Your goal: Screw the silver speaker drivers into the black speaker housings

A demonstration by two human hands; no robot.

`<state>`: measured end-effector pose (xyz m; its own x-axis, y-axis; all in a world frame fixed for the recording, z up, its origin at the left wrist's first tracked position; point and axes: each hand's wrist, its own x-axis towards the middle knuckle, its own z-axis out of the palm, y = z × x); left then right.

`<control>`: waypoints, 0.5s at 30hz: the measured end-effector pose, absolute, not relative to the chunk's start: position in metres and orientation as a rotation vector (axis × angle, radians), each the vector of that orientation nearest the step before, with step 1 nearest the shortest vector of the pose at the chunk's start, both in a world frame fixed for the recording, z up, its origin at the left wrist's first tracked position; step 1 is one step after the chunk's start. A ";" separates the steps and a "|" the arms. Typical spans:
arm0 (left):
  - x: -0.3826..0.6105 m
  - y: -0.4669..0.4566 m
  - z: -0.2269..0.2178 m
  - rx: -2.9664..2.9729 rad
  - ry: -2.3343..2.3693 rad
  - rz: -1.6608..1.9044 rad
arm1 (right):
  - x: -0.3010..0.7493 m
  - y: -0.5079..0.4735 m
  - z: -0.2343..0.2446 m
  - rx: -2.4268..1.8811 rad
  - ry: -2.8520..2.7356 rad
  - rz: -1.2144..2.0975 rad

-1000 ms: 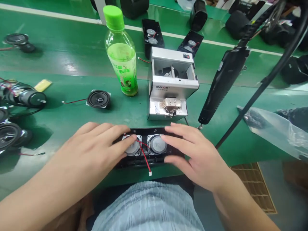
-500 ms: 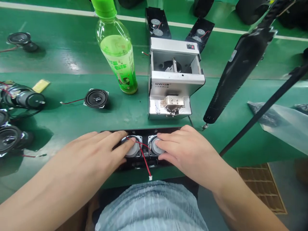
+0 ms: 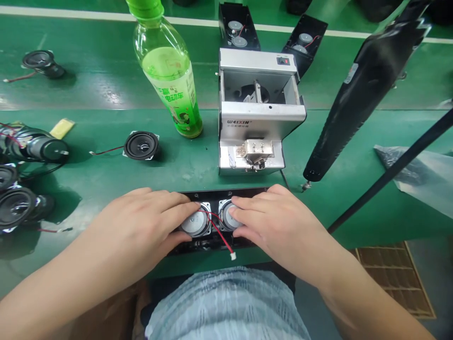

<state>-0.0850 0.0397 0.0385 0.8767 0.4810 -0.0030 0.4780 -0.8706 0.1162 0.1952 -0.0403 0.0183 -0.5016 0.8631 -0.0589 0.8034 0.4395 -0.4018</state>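
A long black speaker housing [image 3: 213, 194] lies on the bench right before me, its inner side up. Two speaker drivers sit in it side by side with their grey magnets upward. My left hand [image 3: 150, 224] has thumb and fingers closed around the rim of the left driver [image 3: 196, 224]. My right hand [image 3: 274, 217] grips the right driver [image 3: 225, 215], covering its right part. Between them a red wire [image 3: 222, 236] runs from the drivers to a white connector [image 3: 232, 256] over the housing's near edge.
Behind the housing stands a silver screw feeder [image 3: 262, 113], with a green bottle [image 3: 170, 80] to its left. A black electric screwdriver [image 3: 339, 113] hangs at the right. A loose speaker [image 3: 141, 145] lies left of centre; several more [image 3: 16, 208] crowd the left edge. Two housings [image 3: 239, 28] lie farther back.
My left fingers have drawn back from the left driver's magnet to its rim, showing more of it. The wire's connector has swung right. My right hand keeps nearly the same hold.
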 end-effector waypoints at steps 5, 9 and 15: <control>-0.084 0.035 0.038 2.953 0.748 0.065 | 0.196 -0.041 0.017 -1.472 -2.533 0.573; -0.085 0.034 0.037 2.970 0.762 0.080 | 0.196 -0.040 0.021 -1.475 -2.537 0.547; -0.085 0.035 0.035 2.945 0.796 0.028 | 0.194 -0.033 0.025 -1.441 -2.599 0.504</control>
<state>-0.0854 0.0350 0.0353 0.8639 0.5036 -0.0060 0.5019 -0.8600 0.0917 0.1944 -0.0326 0.0247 -0.5365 0.8424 -0.0499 0.8000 0.4888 -0.3479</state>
